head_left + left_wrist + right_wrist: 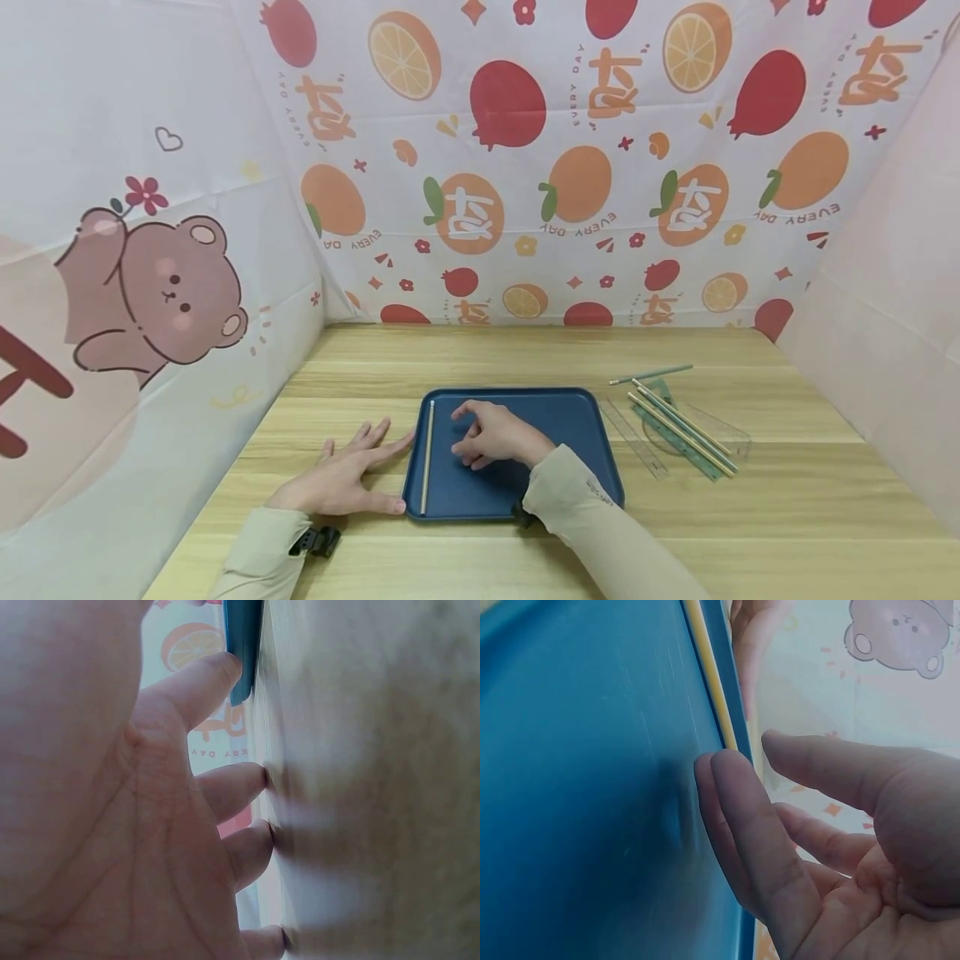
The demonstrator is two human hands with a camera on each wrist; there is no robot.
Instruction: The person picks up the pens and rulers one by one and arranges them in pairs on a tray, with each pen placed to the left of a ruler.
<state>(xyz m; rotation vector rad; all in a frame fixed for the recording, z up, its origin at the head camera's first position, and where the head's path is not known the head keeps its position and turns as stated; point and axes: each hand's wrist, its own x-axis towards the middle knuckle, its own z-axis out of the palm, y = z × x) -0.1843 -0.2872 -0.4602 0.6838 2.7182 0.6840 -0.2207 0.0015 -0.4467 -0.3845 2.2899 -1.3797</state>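
Your right hand [495, 435] rests inside the blue tray [585, 417], fingers loosely bent with their tips on the tray floor, holding nothing. Your left hand [347, 479] lies flat on the table [750, 517] just left of the tray, fingers spread and straight, thumb and forefinger touching the tray's left rim, as if steadying it.

One stick [427, 457] already lies in the tray, straight along the left wall, running near to far. It is thin, pale and yellowish, like a pencil or slim rod; the right wrist view shows it tucked against the rim, just beyond your fingertips [727, 769].

More sticks [678, 417] lie on the table to the right of the tray, across clear rulers [637, 442]. Judging by this, one stick is placed and several remain outside.
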